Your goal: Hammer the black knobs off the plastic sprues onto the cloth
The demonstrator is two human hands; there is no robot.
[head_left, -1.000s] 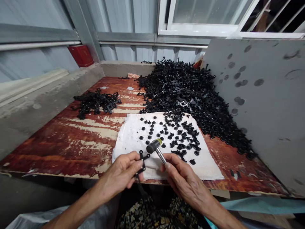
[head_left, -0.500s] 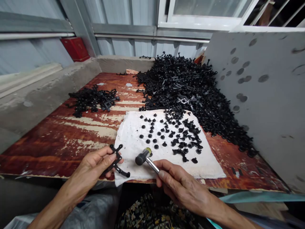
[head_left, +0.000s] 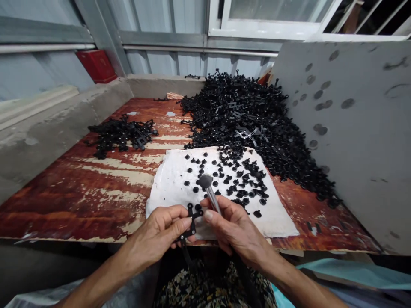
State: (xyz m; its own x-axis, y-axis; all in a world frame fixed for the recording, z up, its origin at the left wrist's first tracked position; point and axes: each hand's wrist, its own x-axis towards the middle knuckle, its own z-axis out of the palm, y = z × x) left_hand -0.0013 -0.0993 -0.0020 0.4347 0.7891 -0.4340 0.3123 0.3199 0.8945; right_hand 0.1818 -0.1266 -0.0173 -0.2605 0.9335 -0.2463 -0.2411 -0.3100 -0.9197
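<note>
My left hand (head_left: 168,226) pinches a black hinged linkage (head_left: 192,222) with crossing flat arms and round ends, over the near edge of a white cloth (head_left: 170,179). Close beside it, my right hand (head_left: 236,226) is closed around the metal handle of a small mallet (head_left: 206,181), its dark round head raised above the cloth. My right fingertips come near the linkage's upper end; whether they touch it I cannot tell. A small black button-like piece (head_left: 198,207) sits just behind that end. Many similar black pieces (head_left: 243,182) are scattered over the cloth.
A large heap of black linkages (head_left: 237,111) fills the back right of the worn red-brown table (head_left: 80,184). A smaller pile (head_left: 123,134) lies at left. A grey spotted panel (head_left: 349,141) stands along the right side. A red box (head_left: 98,66) rests on the ledge behind.
My left hand has moved right with the linkage, up close to my right hand. The mallet has swung upright, its head now farther from me. The view has shifted slightly.
</note>
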